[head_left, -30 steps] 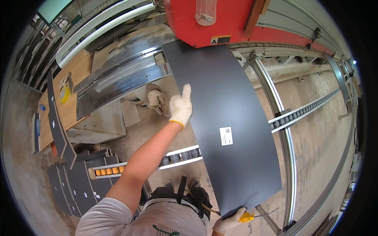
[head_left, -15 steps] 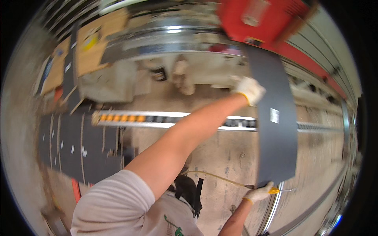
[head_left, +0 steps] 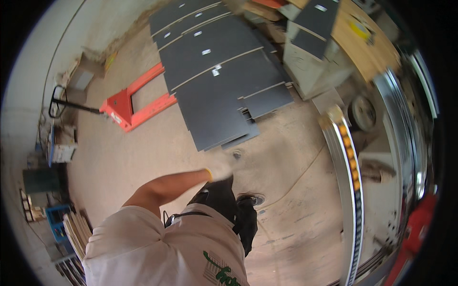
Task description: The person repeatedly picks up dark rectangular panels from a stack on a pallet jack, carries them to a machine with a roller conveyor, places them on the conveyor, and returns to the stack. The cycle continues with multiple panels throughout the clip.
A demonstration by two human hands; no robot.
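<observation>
My left hand point(head_left: 220, 168), in a white glove with a yellow cuff, hangs in front of my dark trousers point(head_left: 214, 195). Motion smears its fingers, so their closing cannot be made out, and nothing recognisable shows in it. Nearest to it, just beyond, are the stacked dark grey panels point(head_left: 224, 105), several of them with small white labels. My right hand and forearm are out of the picture.
Left of the stack, an orange-red pallet jack point(head_left: 121, 107) has its forks running toward the panels. On the right stands a roller conveyor point(head_left: 350, 157) with orange and black rollers. Behind it are a round bucket point(head_left: 361, 113) and a wooden tabletop point(head_left: 377, 47). A hose point(head_left: 298, 181) crosses the floor.
My view has swung left, from the conveyor to the panel stack. My left hand has come off the long grey panel and back toward my body. My right hand, then at that panel's near end, has left view.
</observation>
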